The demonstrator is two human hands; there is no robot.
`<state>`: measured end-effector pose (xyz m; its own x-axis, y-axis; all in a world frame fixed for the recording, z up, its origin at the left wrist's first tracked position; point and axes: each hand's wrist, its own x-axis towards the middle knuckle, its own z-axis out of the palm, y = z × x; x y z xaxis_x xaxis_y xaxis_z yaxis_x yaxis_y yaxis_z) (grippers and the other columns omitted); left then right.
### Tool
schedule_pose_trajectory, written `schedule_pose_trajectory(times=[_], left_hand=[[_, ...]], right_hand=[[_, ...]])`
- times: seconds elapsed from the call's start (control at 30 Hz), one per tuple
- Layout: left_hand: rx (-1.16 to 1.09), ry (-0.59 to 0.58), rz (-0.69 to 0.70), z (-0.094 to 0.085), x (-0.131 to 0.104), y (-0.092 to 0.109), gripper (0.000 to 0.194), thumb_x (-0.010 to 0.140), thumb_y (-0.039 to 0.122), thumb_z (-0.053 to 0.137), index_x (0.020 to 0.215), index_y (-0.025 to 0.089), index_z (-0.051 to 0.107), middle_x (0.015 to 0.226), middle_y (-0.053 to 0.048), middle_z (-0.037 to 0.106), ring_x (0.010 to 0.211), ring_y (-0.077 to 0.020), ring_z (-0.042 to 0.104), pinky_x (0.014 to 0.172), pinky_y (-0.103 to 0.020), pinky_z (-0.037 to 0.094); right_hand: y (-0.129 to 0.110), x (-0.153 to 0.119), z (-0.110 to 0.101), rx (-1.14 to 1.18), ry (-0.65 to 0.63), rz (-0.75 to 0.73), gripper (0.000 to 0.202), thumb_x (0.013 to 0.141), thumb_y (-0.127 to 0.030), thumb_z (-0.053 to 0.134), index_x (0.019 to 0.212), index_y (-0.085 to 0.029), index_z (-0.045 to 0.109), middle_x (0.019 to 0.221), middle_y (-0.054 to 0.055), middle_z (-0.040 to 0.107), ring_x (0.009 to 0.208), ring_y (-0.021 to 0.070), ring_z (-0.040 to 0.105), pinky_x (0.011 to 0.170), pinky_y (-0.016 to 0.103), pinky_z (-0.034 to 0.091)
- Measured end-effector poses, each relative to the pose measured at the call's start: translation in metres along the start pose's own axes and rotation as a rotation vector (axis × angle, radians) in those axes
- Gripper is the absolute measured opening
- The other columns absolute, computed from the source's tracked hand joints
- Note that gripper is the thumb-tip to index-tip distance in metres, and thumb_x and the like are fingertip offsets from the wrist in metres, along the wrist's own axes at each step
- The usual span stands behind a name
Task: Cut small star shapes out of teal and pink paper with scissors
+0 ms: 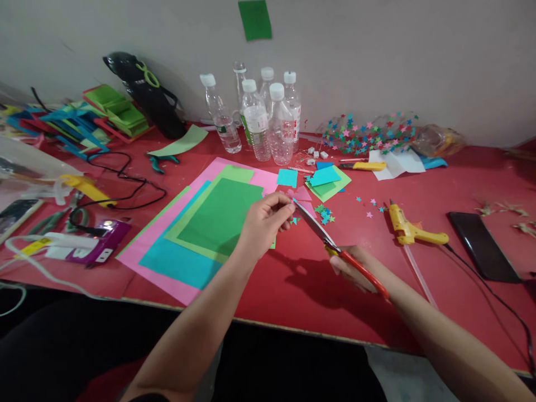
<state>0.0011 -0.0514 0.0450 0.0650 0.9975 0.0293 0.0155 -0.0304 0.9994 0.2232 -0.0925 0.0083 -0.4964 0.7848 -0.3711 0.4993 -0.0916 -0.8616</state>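
Note:
My left hand (266,220) pinches a small pink paper piece (298,194) above the red table (293,285). My right hand (352,268) grips red-handled scissors (330,243), whose blades point up-left and meet the pink piece at its lower edge. Small cut paper stars (324,214) in teal and pink lie on the table just beyond the blades. Stacked pink, blue and green paper sheets (201,229) lie under and to the left of my left hand.
Several water bottles (262,117) stand at the back wall. A yellow glue gun (408,229) and a black phone (481,245) lie right. Small paper squares (326,181), a yellow cutter (362,166), a star-covered bottle (368,134), and cables, pliers and tools (87,223) lie around.

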Motion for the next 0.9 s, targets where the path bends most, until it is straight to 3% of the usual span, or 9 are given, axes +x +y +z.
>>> schedule_pose_trajectory(times=[0.4,0.7,0.9], left_hand=[[-0.004,0.012,-0.042,-0.0013,0.0031,-0.0029,0.012,0.076,0.026,0.063,0.071,0.016,0.058,0.058,0.003,0.056,0.047,-0.0049,0.051,0.046,-0.017,0.041],[-0.020,0.053,-0.012,0.0014,0.0035,0.0001,0.011,0.076,0.024,0.063,0.070,0.017,0.058,0.055,0.004,0.055,0.046,-0.0043,0.050,0.046,-0.016,0.040],[0.015,0.027,-0.025,0.0004,0.0030,0.0009,0.011,0.077,0.026,0.062,0.071,0.017,0.058,0.057,0.004,0.056,0.046,-0.0046,0.051,0.045,-0.017,0.040]], right_hand=[[0.0075,0.0006,-0.0011,-0.012,0.041,-0.029,0.052,0.083,-0.067,0.047,0.063,-0.019,0.046,0.043,-0.006,0.037,0.037,0.0077,0.034,0.041,0.022,0.025],[0.0077,-0.0026,-0.0007,0.152,-0.033,0.079,0.058,0.077,-0.076,0.046,0.067,-0.019,0.047,0.043,-0.007,0.036,0.033,0.0064,0.032,0.034,0.020,0.024],[0.0074,-0.0022,-0.0029,0.115,-0.033,0.041,0.059,0.078,-0.076,0.044,0.067,-0.018,0.048,0.044,-0.007,0.037,0.034,0.0062,0.032,0.035,0.020,0.025]])
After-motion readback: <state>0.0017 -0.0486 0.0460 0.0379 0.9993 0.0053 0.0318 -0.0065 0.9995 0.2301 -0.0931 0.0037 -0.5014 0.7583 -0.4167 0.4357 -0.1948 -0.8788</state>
